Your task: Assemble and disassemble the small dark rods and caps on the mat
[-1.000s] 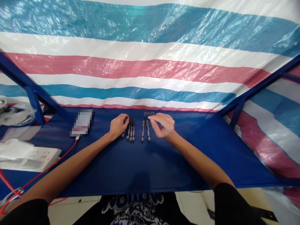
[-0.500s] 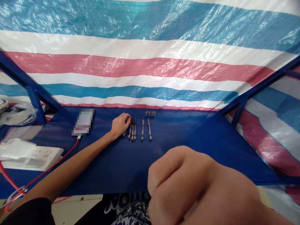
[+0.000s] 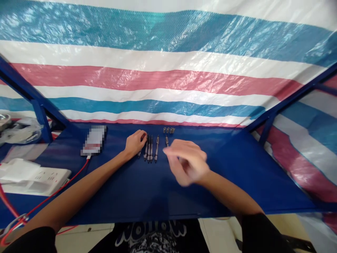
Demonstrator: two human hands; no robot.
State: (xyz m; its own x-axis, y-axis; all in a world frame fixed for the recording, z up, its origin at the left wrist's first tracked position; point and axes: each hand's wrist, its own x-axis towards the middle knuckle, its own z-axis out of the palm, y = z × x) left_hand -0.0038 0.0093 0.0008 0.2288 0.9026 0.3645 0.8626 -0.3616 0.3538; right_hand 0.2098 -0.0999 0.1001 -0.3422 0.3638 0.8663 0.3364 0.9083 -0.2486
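The rightmost slim grey-and-clear pen [image 3: 166, 141] is lying front to back, partly hiding behind the nearer right hand [image 3: 187, 162], which is pinching narrow; left hand [image 3: 134, 144] is curling beside the other pens [image 3: 151, 149]. I'm not seeing whether either's gripping anything.

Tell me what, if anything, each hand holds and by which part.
The left hand is at the upper end of the leftmost pen; whether it grips it cannot be told. The right hand is blurred; no held thing shows.

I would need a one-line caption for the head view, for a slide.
Left hand at a row of pens on a blue table; blurred right hand partly hides the rightmost pen.
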